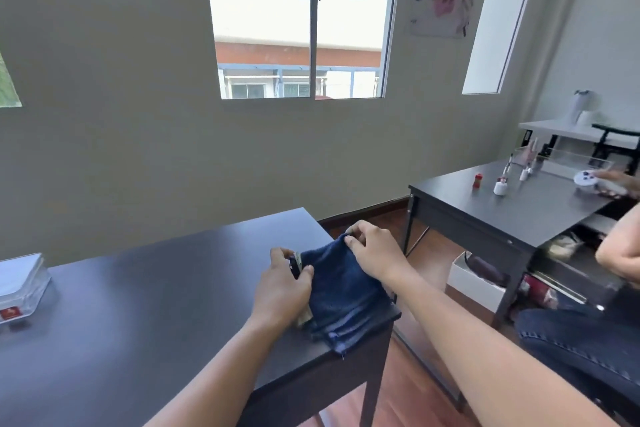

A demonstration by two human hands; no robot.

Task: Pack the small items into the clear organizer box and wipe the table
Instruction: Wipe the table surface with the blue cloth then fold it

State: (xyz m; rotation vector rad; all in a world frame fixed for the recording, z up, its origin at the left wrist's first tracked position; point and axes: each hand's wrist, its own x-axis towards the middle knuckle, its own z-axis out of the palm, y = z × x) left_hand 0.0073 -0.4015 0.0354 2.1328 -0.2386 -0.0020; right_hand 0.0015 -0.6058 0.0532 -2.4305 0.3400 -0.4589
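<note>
Head view showed us pinching the folded dark blue cloth point(346, 291) with both hands, left point(285, 291) and right point(372, 250), on the black counter point(156, 288); the lidded clear plastic organizer box point(20, 284) sat far left, wiping seemingly undone.

We count two dark tables point(173, 288), one blue cloth point(346, 284), one clear organizer box point(20, 284) far left, two windows point(301, 21).

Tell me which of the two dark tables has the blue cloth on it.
The near table, under both hands, left hand and right hand, holds the blue cloth. The far table carries small bottles instead.
</note>
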